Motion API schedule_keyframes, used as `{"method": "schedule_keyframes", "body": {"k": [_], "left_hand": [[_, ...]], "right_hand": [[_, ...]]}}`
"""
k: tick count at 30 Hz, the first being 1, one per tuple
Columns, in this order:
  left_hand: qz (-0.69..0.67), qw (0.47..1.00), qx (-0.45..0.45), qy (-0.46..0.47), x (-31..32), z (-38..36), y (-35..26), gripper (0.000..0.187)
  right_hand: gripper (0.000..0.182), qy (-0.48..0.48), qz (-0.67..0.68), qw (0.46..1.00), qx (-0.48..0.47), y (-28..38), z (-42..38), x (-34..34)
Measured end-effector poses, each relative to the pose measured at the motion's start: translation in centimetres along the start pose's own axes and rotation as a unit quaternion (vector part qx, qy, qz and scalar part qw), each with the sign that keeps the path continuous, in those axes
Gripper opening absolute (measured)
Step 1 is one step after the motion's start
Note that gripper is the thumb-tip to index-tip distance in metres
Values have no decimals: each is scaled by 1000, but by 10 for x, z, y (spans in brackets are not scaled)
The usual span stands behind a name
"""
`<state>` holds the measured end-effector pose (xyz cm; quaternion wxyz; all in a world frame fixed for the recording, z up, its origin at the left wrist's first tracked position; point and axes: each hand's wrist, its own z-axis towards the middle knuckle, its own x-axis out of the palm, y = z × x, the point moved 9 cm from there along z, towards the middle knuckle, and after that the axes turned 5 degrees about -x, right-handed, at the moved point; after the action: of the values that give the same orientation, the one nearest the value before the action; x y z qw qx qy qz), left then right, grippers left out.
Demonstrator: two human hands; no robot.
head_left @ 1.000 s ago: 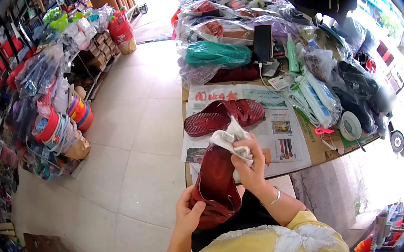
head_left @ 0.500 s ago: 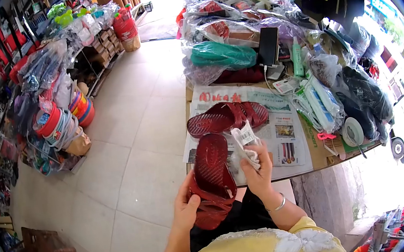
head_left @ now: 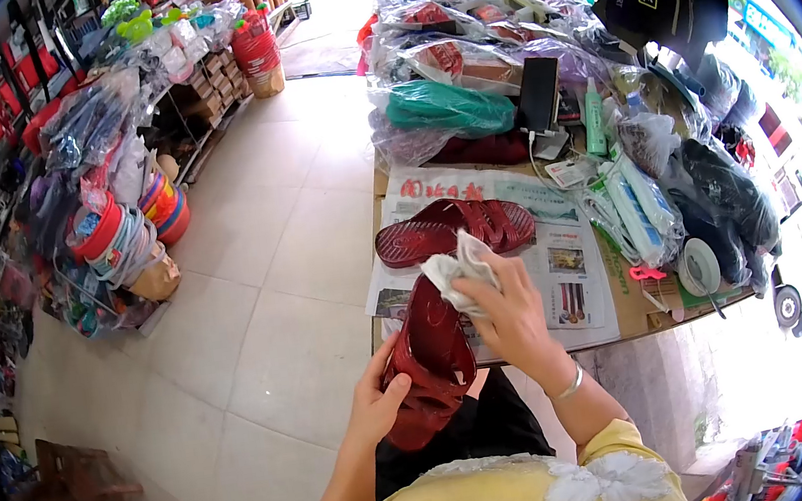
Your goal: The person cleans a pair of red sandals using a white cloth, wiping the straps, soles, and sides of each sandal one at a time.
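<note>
My left hand (head_left: 381, 393) grips a dark red sandal (head_left: 419, 411) by its strap end, thumb across the straps, over my lap at the table's front edge. In my right hand (head_left: 509, 312) is a crumpled white cloth (head_left: 460, 268), pressed between thumb and fingers. The cloth is at the toe end of the held sandal and covers part of it. A matching red sandal (head_left: 419, 236) lies sideways on the newspaper (head_left: 568, 265), just beyond the cloth.
Plastic-wrapped goods (head_left: 448, 104) are piled at the table's back, near a black phone (head_left: 538, 93) on a cable. A green bottle (head_left: 594, 119), bagged items and a white tape roll (head_left: 698, 266) sit at the right. Buckets (head_left: 98, 233) stand on the left floor.
My right hand has moved the cloth left, from beside the sandal onto its toe end. The held sandal has tilted, showing less of its sole. The other sandal stays in place.
</note>
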<state>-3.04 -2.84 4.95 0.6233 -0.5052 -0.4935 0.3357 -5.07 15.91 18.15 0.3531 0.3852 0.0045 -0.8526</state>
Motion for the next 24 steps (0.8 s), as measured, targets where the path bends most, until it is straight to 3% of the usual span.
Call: {"method": "schedule_keyframes", "body": {"k": [2,7,9,11,13,15,17,18,21,22,24], "left_hand": [[-8,1000,-14,-9,3,5,7,67],[-29,998,-56,-21,-6,8,17,64],[-36,997,-65,-9,-6,11,19,60],[-27,997,-69,2,-6,13,18,59],[-18,997,-74,11,-6,12,19,58],[-36,995,-96,-1,-10,12,25,57],[-36,996,-80,-1,-9,13,21,57],[-38,997,-67,1,-7,13,19,56],[-67,993,-97,-12,-9,12,24,55],[-68,993,-97,-14,-10,13,26,55],[-49,994,-91,-20,-13,12,31,55]], "right_hand": [[36,58,-61,996,-33,-6,2,28],[26,180,8,982,-49,1,-9,46],[21,256,140,943,-161,26,-8,47],[19,294,140,931,-165,27,-3,46],[22,437,195,860,-176,32,-9,58],[22,404,221,869,-179,27,1,58],[22,169,102,973,-121,3,31,34],[19,137,40,981,-133,3,36,30],[16,214,-25,967,-138,5,12,60],[13,197,-37,966,-162,17,12,54],[13,249,23,948,-199,37,7,51]]}}
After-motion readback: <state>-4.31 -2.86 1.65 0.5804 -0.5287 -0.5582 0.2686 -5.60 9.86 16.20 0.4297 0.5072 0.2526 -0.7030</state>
